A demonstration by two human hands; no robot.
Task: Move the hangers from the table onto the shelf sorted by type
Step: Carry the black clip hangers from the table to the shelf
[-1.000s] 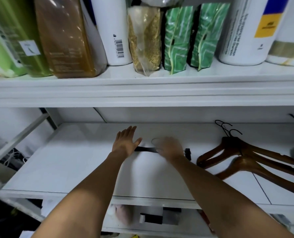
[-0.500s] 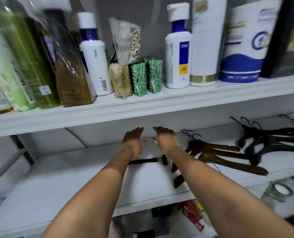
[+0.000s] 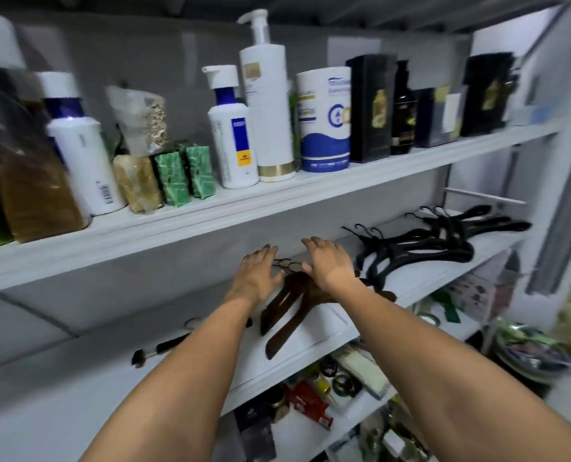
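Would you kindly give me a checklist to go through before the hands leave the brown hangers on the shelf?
1. The left hand and right hand hold nothing, fingers straight: ok.
2. The brown wooden hangers lie together on the shelf: ok.
3. The black hangers are piled apart, to the right: ok.
4. The clip hanger lies alone, left of the brown ones: ok.
5. Hands lifted off the brown wooden hangers: cannot tell.
6. More hangers waiting on the table: cannot tell, table out of view.

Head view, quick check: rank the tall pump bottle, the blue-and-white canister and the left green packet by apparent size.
1. tall pump bottle
2. blue-and-white canister
3. left green packet
All stand on the upper shelf, so nearness matters little.
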